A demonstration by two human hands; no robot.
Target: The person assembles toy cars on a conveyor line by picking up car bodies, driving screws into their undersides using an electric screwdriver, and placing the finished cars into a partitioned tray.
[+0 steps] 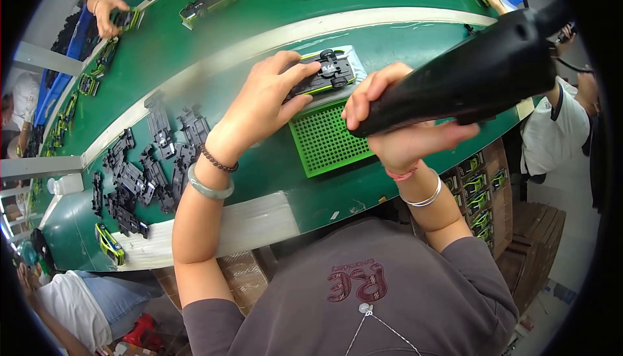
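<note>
The person's left grip [276, 87] holds the upturned toy car [331, 71], beyond the green basket [337, 166] on the counter [263, 161], long axis nearly sideways; the right grip [397, 145] clasps a black tool [467, 71], the car at its left.

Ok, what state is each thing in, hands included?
Left hand: gripping toy car
Toy car: underside up, wheels showing
Right hand: wrapped around black tool
Black tool: held; cannot tell if running
Black chassis parts: loose, piled
Green perforated basket: partly hidden; cannot tell which way up
Brown partitioned box: holding green cars
</note>
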